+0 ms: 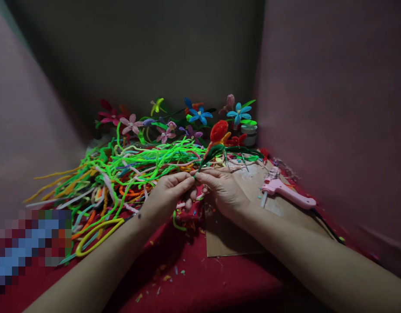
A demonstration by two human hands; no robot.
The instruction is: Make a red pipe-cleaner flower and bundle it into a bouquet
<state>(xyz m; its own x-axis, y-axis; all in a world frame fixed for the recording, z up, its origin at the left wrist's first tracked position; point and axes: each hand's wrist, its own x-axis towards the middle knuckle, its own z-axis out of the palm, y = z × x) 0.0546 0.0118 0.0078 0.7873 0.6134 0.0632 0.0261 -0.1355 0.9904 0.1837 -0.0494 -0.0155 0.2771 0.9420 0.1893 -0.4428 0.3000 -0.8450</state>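
Both hands meet near the centre, pinching the green stem of a pipe-cleaner flower (219, 131) with a red-orange bud and dark green leaves. My left hand (174, 189) is closed, thumb and fingertips on the lower end of the stem. Just beside it my right hand (224, 189) is closed too, thumb and forefinger on the stem below the leaves. The bud leans up and to the right, away from my hands. Beyond my left hand spreads a heap of loose pipe cleaners (154, 153), mostly bright green, with orange and white ones.
A pink glue gun (289, 194) rests on a cardboard sheet (234, 243) at the right. Finished pipe-cleaner flowers (200, 115) line the back by the wall, near a small jar (249, 134). Yellow-handled scissors (86, 239) lie left. Scraps dot the red cloth (187, 278).
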